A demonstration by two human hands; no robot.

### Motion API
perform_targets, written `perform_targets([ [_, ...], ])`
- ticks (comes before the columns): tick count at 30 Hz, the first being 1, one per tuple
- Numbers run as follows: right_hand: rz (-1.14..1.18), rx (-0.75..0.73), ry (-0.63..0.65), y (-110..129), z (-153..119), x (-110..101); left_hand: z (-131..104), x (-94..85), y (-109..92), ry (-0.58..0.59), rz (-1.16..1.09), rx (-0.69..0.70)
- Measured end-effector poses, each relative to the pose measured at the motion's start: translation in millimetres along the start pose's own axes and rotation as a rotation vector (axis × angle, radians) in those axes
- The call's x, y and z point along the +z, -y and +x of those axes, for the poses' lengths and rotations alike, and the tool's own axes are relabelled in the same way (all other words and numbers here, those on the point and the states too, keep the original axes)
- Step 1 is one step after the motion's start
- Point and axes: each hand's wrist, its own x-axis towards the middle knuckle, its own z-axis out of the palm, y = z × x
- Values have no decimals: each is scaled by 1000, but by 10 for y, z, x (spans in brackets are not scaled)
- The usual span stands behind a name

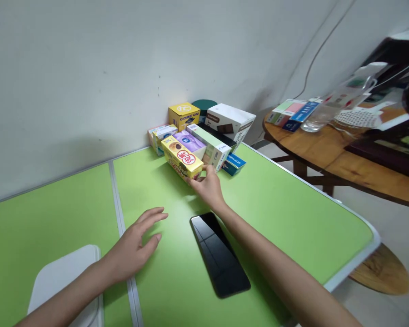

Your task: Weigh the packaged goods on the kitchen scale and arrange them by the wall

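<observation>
At the near end of a long yellow box [182, 157], my right hand [208, 185] has its fingers and thumb closed on the box's corner. The box lies at the front left of a group of packages, beside a purple tissue pack [190, 141] and a pale green and white box [209, 144]. My left hand [136, 243] hovers over the green table [163, 272] with fingers apart, holding nothing. A black phone [220, 254] lies between my two forearms.
Behind stand a yellow cube box [184, 116], a white box [230, 119] and a dark green round lid [204, 105]. A small blue box [234, 164] sits right. A white object [66, 277] lies under my left forearm. A wooden table [344, 156] bears boxes and a clear bottle.
</observation>
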Motion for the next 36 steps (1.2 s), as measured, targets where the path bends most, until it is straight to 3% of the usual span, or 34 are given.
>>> perform_targets([
  [6,-58,-62,-49,-119,281,266,216,40,79,27,-24,-43],
  [10,-65,-66,-38,-157,302,258,674,101,53,-49,-91,-22],
  [13,-24,-34,-24,-164,214,115,1015,175,30,-107,-128,-64],
  [15,41,-28,59,-144,100,-30,1154,226,19,-123,-138,-63],
  [17,110,-53,223,-98,-46,-167,1208,273,3,-129,-155,-27],
  [20,168,-156,534,9,-271,-277,1171,339,-42,-89,-206,45],
  [22,186,-244,676,85,-390,-279,1106,371,-75,-11,-237,93],
  [25,210,-272,751,169,-502,-236,1007,392,-90,75,-243,136],
  [30,285,-229,851,184,-546,-220,892,381,-35,104,-192,153],
  [32,245,-210,798,124,-500,-241,835,361,-15,73,-136,108],
  [36,135,-84,312,-66,-258,-227,569,238,25,-92,135,-8],
])
